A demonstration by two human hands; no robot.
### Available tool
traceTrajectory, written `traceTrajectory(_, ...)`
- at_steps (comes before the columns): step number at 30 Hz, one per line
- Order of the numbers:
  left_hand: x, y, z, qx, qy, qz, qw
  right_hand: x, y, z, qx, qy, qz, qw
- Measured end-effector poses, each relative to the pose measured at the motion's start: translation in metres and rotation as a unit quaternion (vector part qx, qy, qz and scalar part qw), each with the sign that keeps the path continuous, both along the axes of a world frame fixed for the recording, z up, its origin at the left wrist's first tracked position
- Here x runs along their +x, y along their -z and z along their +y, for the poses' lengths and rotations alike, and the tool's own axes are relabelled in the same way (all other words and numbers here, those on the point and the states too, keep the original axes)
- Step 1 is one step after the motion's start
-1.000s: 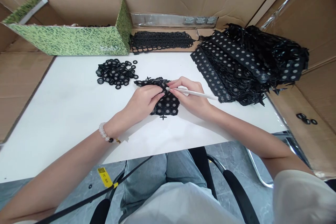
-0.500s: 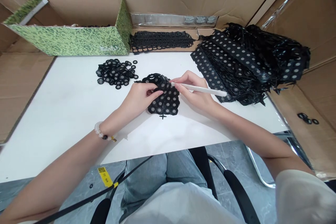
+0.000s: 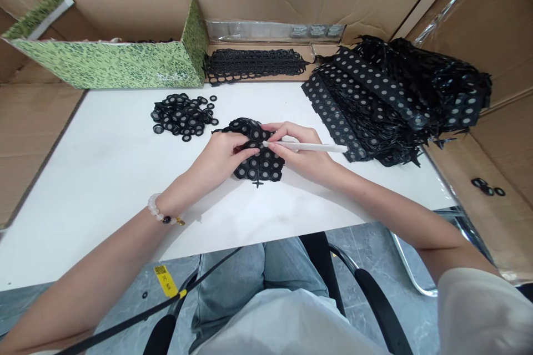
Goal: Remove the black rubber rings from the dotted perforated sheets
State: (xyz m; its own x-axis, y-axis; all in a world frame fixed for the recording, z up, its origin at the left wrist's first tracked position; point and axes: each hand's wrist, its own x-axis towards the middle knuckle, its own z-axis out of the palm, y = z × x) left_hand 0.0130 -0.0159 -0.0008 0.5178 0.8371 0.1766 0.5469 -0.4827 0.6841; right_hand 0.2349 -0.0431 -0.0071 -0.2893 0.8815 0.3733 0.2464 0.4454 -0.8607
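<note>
A black sheet of round rubber-like pieces with grey centres [image 3: 266, 169] lies in the middle of the white table, its far part bent up. My left hand [image 3: 220, 150] is closed on the sheet's left side, thumb and fingers pinching it. In my right hand [image 3: 306, 147] is a slim white pen-like tool [image 3: 328, 148], gripped like a pencil. Its tip meets the sheet close to my left thumb. Fingers of the right hand also touch the sheet's far right side. What lies under the left fingers is hidden.
Loose black rings [image 3: 183, 115] are heaped left of the sheet. A large stack of black dotted sheets [image 3: 375, 100] fills the back right. Behind stand a green patterned box [image 3: 125, 64] and a black perforated strip [image 3: 258, 64]. Several rings [image 3: 487, 187] lie on cardboard at right.
My right hand and the white tool have moved left and slightly nearer me, the tip now closer to my left thumb. My left hand keeps its hold on the sheet.
</note>
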Motion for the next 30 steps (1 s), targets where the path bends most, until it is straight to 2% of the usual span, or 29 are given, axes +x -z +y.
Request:
traceTrajectory(7,0.0,-0.004,-0.004,0.053,-0.001,0.012,0.999,0.001,-0.002,-0.002,0.026,0.012,-0.016,0.999)
traceTrajectory(14,0.0,0.003,-0.004,0.079,0.042,0.031,0.996,-0.006,0.009,-0.004,0.124,0.036,-0.06,0.99)
traceTrajectory(21,0.0,0.006,-0.005,0.102,0.057,0.048,0.992,-0.009,0.013,-0.005,0.107,0.048,-0.081,0.99)
traceTrajectory(25,0.003,0.004,-0.007,0.096,0.02,0.045,0.994,-0.007,0.015,-0.003,0.096,0.046,-0.066,0.992)
traceTrajectory(28,0.008,0.006,-0.009,0.046,-0.028,0.014,0.998,-0.006,0.015,-0.003,0.088,0.048,-0.057,0.993)
traceTrajectory(30,0.01,0.009,-0.009,0.004,-0.036,-0.02,0.999,-0.006,0.014,-0.004,0.086,0.046,-0.059,0.993)
